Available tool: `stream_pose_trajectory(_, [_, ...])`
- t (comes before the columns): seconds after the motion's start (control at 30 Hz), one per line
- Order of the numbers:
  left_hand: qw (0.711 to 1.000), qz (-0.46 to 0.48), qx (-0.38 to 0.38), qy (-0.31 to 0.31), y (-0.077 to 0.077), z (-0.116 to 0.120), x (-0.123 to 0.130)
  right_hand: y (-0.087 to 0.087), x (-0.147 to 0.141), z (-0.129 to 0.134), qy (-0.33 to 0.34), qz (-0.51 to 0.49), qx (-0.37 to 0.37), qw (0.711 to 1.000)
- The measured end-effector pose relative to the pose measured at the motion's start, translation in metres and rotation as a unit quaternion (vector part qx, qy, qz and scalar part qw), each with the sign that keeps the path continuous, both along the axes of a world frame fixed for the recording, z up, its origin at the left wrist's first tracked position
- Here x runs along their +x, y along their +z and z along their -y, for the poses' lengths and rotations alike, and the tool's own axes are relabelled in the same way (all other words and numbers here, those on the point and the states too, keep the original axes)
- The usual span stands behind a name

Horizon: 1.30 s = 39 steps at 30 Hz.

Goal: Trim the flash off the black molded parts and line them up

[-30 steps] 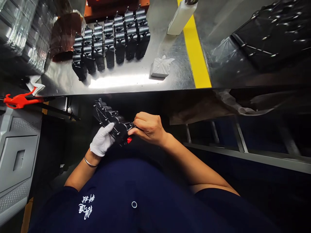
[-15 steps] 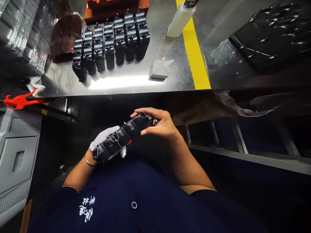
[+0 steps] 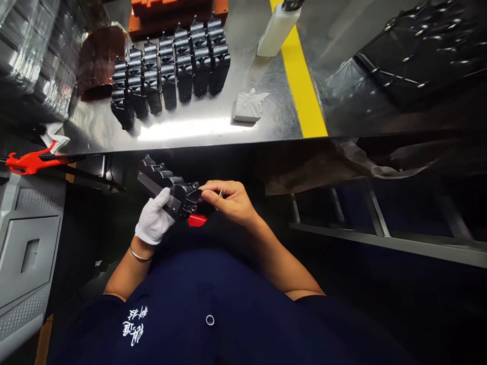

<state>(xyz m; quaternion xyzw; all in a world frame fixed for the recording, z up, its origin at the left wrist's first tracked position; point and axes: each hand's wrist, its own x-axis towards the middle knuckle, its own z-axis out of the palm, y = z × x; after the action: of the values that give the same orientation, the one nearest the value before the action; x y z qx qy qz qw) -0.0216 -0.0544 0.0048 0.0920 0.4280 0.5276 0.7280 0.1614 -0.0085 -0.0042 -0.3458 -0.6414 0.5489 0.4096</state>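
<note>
In the head view my left hand [image 3: 154, 218], in a white glove, grips a long black moulded plastic part [image 3: 178, 195] from below, its thumb across the flat side. The part slants, upper end to the left, with ribbed cylinders along its top. My bare right hand [image 3: 230, 200] pinches the part's right end between thumb and fingers. A small silvery piece [image 3: 221, 193] shows at those fingers; whether it is a ring I cannot tell. Just under the part's lower end a red piece [image 3: 197, 219] sticks out; its other end is hidden.
Several similar black parts [image 3: 169, 76] stand in a row on the metal bench [image 3: 274, 111]. Beside them are a wrapped white block [image 3: 248, 107], a white bottle [image 3: 277, 33] and an orange-red fixture [image 3: 178, 10]. A red air gun [image 3: 32, 161] hangs at the left edge.
The black part has been turned over, from its hollow ribbed side to its outer side, and its left end now points up. My right hand has moved left and slightly down.
</note>
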Motion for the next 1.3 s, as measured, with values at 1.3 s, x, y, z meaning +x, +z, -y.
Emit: stream_pose_trajectory(1.3, [0.999,0.022,-0.018,0.034,0.003,0.011,0.0,0.014,0.005,-0.015,-0.014,0.209,0.427,0.88])
